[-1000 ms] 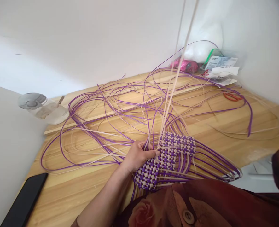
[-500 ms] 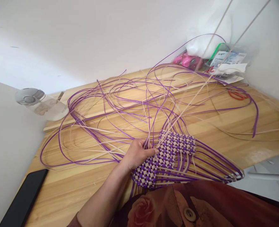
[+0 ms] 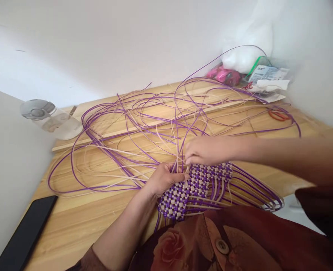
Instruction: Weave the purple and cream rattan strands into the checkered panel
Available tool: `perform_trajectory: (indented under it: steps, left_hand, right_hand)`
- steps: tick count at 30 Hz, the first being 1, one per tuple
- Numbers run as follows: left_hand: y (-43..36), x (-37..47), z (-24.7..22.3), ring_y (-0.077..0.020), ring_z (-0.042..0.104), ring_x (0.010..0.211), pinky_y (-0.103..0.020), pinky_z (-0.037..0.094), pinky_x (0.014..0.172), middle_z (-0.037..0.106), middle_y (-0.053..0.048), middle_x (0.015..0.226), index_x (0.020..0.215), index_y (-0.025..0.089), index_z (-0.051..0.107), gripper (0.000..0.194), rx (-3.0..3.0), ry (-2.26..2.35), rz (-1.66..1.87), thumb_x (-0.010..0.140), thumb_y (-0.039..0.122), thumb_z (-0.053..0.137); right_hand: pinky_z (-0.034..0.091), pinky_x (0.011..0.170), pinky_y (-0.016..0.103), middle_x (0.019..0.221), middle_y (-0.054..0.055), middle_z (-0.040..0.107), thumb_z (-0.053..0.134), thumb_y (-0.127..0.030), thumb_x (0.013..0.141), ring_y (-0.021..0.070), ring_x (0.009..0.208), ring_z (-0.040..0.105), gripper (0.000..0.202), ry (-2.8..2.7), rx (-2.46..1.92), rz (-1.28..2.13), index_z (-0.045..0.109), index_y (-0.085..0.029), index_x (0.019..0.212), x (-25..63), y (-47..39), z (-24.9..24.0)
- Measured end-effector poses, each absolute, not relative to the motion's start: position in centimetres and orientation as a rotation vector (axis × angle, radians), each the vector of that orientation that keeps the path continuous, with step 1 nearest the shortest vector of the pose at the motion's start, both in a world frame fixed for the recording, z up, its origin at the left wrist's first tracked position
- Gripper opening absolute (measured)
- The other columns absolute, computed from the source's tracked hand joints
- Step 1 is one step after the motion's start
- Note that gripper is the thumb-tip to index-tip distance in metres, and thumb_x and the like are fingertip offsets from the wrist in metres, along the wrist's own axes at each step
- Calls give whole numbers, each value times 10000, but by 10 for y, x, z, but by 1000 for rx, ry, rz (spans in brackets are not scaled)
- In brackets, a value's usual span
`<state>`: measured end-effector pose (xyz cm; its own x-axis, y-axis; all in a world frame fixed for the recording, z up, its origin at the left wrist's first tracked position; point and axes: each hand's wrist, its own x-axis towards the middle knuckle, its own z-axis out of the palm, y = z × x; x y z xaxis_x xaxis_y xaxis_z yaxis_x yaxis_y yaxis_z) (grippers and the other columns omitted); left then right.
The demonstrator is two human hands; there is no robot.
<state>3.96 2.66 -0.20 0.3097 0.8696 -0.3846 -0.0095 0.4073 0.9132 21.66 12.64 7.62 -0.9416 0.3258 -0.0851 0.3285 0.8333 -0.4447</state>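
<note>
A purple and beige woven piece (image 3: 173,201) of plastic cord lies at the table's near edge, against my shirt. My left hand (image 3: 163,180) grips its upper left edge, the thumb pressed on top of the weave and the fingers underneath. Just above the weave, my right hand (image 3: 202,151) is closed, its fingertips pinching a beige cord (image 3: 187,168) close to the left thumb. Long loose purple and beige cords (image 3: 98,141) fan out from the piece across the table. On the right, looped cords (image 3: 256,188) run from the weave to a bend at the table's edge.
A clear bottle with a grey lid (image 3: 52,118) stands at the back left. At the lower left lies a black phone-like slab (image 3: 28,229). Orange-handled scissors (image 3: 279,115), a pink item (image 3: 224,74) and a white bag (image 3: 248,49) sit toward the right rear, near the wall.
My right hand has come into view from the right, down to the weave beside my left thumb. The two beige cords stretched up to the upper right are gone from there. My left hand keeps its grip.
</note>
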Motion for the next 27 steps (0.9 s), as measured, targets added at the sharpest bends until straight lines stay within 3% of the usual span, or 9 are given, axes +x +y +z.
perform_trajectory:
  steps: [3, 9, 14, 19, 23, 27]
  left_hand:
    - [27, 40, 0, -53, 399, 507, -209, 298, 531, 511, 46, 564, 640, 128, 595, 297, 986, 1128, 724, 618, 334, 808]
    - [27, 40, 0, -68, 457, 542, -211, 328, 555, 572, 23, 626, 703, 123, 632, 287, 919, 1100, 709, 604, 316, 819]
    - [28, 39, 1, -79, 496, 566, -215, 362, 584, 614, 10, 655, 730, 125, 657, 256, 927, 1082, 681, 637, 313, 803]
    - [28, 40, -3, -117, 569, 654, -250, 434, 702, 666, -8, 714, 796, 127, 712, 228, 975, 1037, 760, 630, 252, 804]
    - [27, 41, -5, -171, 623, 812, -294, 456, 827, 710, -32, 829, 885, 141, 744, 265, 1032, 989, 821, 641, 230, 794]
    - [27, 41, -5, -196, 638, 858, -319, 471, 851, 726, -46, 870, 861, 142, 743, 276, 1040, 1043, 848, 607, 220, 815]
  right_hand:
    - [418, 686, 242, 739, 16, 682, 575, -111, 824, 115, 700, 590, 157, 2916, 550, -788, 711, -152, 756, 211, 115, 75]
    - [366, 635, 225, 677, 3, 638, 651, -136, 753, 110, 670, 557, 75, 3026, 565, -1003, 685, -138, 686, 207, 112, 71]
    - [338, 593, 221, 623, -25, 605, 612, -198, 814, 94, 589, 520, 120, 2990, 689, -1075, 676, -153, 723, 212, 116, 60]
    - [380, 704, 232, 826, 45, 641, 540, -172, 881, 127, 770, 563, 174, 3245, 308, -940, 670, -142, 771, 210, 108, 46]
    - [341, 617, 213, 739, 21, 585, 543, -179, 887, 113, 677, 522, 180, 3242, 251, -882, 652, -142, 748, 201, 107, 41]
    - [299, 578, 206, 705, 3, 548, 559, -154, 864, 102, 643, 489, 173, 3219, 197, -894, 637, -146, 710, 189, 110, 44]
